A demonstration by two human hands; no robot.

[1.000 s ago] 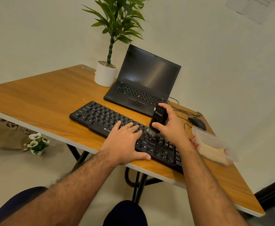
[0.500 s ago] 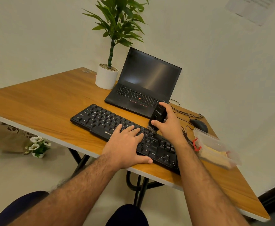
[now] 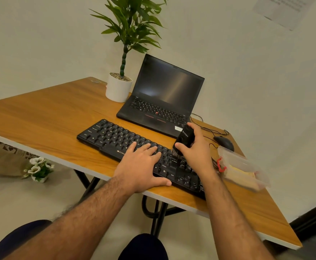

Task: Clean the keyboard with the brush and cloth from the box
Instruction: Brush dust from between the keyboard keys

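A wide wooden table (image 3: pixel 41 117) fills the view, its white edge running across toward the lower right. At the back an open black laptop (image 3: pixel 162 98) stands with a dark screen, and just to its left a leafy green plant (image 3: pixel 129 25) rises out of a white pot (image 3: pixel 118 88).

In front of the laptop the black keyboard (image 3: pixel 114 137) lies at an angle along the near edge of the table. At the right end of it sits the clear plastic box (image 3: pixel 241 167) with a red latch, something pale yellow lying inside; whether that is the cloth cannot be told through the blur. Behind the box a black mouse (image 3: pixel 224 142) rests on the table, its thin cable looping back toward the laptop.

Now the hands. The left hand (image 3: pixel 142 164) lies flat and open on the middle keys, fingers spread, thumb out along the keyboard's near edge. The right hand (image 3: pixel 196 152) is wrapped around the black brush (image 3: pixel 185 139), thumb on its near side and fingers over the top, bristles pointing down and touching the upper key rows right of centre.

Under the table, on the pale floor at left, a small pot of white flowers (image 3: pixel 38 168) sits.
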